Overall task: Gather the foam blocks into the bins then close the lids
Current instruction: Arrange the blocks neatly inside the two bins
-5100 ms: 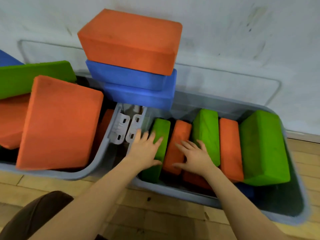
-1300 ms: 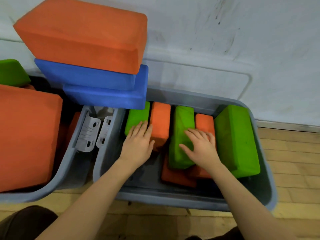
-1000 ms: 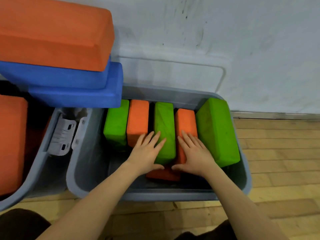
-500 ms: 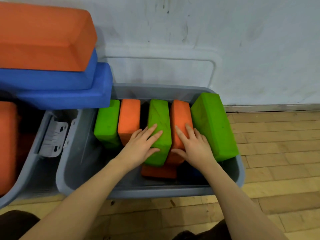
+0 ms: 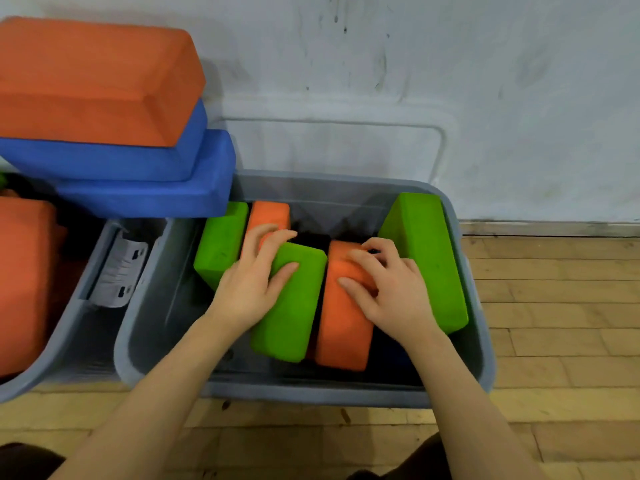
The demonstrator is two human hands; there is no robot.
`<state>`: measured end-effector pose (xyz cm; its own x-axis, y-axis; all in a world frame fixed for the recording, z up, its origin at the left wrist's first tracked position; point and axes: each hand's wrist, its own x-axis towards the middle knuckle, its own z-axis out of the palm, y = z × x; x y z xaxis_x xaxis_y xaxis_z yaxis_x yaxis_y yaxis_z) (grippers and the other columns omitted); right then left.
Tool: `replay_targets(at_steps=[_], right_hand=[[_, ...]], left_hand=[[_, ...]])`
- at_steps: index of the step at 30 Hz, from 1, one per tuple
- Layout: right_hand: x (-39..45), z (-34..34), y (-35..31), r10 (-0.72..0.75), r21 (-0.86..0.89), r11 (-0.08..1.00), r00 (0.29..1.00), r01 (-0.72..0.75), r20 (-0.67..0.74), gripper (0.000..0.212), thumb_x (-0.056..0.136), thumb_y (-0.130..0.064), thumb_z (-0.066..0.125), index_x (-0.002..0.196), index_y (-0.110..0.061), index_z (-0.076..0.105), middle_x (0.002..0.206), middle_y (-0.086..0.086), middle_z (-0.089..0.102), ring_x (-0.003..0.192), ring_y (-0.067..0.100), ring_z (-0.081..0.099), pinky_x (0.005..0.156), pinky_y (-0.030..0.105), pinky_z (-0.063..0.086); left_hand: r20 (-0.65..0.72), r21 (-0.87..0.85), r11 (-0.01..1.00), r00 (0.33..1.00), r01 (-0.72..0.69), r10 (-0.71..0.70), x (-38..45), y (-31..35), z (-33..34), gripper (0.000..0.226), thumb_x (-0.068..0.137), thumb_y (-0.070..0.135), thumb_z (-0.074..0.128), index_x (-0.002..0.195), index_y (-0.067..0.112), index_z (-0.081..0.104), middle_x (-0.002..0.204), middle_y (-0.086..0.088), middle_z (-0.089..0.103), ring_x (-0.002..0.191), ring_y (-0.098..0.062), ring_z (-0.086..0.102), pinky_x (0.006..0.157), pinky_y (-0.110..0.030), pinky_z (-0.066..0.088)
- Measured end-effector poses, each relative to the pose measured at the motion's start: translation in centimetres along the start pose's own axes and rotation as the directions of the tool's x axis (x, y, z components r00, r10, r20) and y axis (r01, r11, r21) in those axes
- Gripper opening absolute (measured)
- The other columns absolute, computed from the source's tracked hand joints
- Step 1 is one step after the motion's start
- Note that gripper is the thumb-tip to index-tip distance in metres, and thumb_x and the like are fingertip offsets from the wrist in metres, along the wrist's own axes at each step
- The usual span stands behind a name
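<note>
Both hands are down in the right bin (image 5: 485,348), working on the middle of a row of foam blocks stood on edge. The left hand (image 5: 254,282) lies over the top of a green block (image 5: 291,317), fingers curled round its far end. The right hand (image 5: 391,285) lies on the orange block (image 5: 343,327) just beside it, fingers bent over its far edge. Both blocks sit near the bin's front wall, out of line with the green and orange blocks at the left wall and the big green block (image 5: 422,258) leaning on the right wall.

Judged from this, the step is packing: shifting the two middle blocks so the load sits low enough for a lid. Dark open room shows behind them, toward the back wall, and a bare strip at the front left corner. Next, the pair probably needs pushing back or laying flat.

A stack (image 5: 104,109) of one orange and two blue blocks overhangs the bin's back left corner; it seems unpacked and may block the lid, which I cannot clearly make out.
</note>
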<state>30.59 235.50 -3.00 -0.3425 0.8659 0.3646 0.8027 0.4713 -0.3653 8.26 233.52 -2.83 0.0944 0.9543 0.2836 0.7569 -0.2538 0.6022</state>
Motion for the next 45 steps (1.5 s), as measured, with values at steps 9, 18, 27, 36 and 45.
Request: replay_targets(at_steps=[9,18,27,36,45], right_hand=[[0.8,1.9,-0.9,0.080,-0.156,0.983,0.987,-0.101,-0.138,0.046,0.092,-0.042,0.044,0.128,-0.018,0.058,0.131,0.018,0.049,0.111,0.038,0.045,0.093,0.046,0.036],[1.7,0.9,0.3,0.079,-0.079,0.995,0.980,-0.066,0.181,0.055,0.093,-0.044,0.031,0.140,-0.019,0.044,0.154,0.013,0.028,0.131,0.038,0.040,0.099,0.048,0.040],[1.5,0.2,-0.1,0.081,-0.182,0.983,0.877,0.008,0.473,0.114,0.072,-0.059,0.069,0.150,-0.030,-0.008,0.154,0.009,-0.027,0.143,0.036,0.014,0.115,0.045,0.020],[0.2,-1.5,-3.5,0.051,-0.049,0.998,0.946,-0.038,0.319,0.066,0.088,-0.022,0.062,0.146,-0.015,0.032,0.157,0.011,0.016,0.139,0.046,0.019,0.109,0.054,0.030],[-0.4,-6.2,-11.3,0.077,-0.104,0.992,0.993,-0.067,0.094,0.063,0.082,-0.031,0.053,0.143,-0.018,0.041,0.152,0.009,0.032,0.133,0.046,0.034,0.083,0.055,0.052]], left_hand=[[0.099,0.371,0.928,0.995,-0.023,-0.014,-0.6,1.5,1.8,0.069,0.085,0.061,0.036,0.136,0.016,0.048,0.146,-0.004,0.041,0.128,-0.035,0.042,0.095,-0.050,0.046],[0.303,0.557,0.812,0.953,-0.176,-0.001,0.1,-0.2,2.0,0.114,0.054,0.089,0.040,0.147,0.027,0.017,0.154,-0.018,0.019,0.114,-0.041,0.053,0.096,-0.054,0.040],[0.358,0.556,0.784,0.931,-0.275,0.073,1.2,-0.7,1.3,0.114,0.049,0.069,0.074,0.141,0.012,0.036,0.142,-0.030,0.037,0.094,-0.041,0.064,0.084,-0.050,0.049],[0.314,0.165,0.982,0.949,-0.094,0.038,-0.6,0.6,-1.2,0.092,0.073,0.064,0.055,0.147,0.021,0.021,0.157,-0.009,0.009,0.137,-0.034,0.031,0.104,-0.050,0.030],[0.097,-0.030,0.977,0.973,-0.209,0.211,-2.2,2.0,-8.6,0.076,0.074,0.063,0.048,0.140,0.025,0.042,0.151,0.000,0.031,0.130,-0.028,0.044,0.098,-0.047,0.038]])
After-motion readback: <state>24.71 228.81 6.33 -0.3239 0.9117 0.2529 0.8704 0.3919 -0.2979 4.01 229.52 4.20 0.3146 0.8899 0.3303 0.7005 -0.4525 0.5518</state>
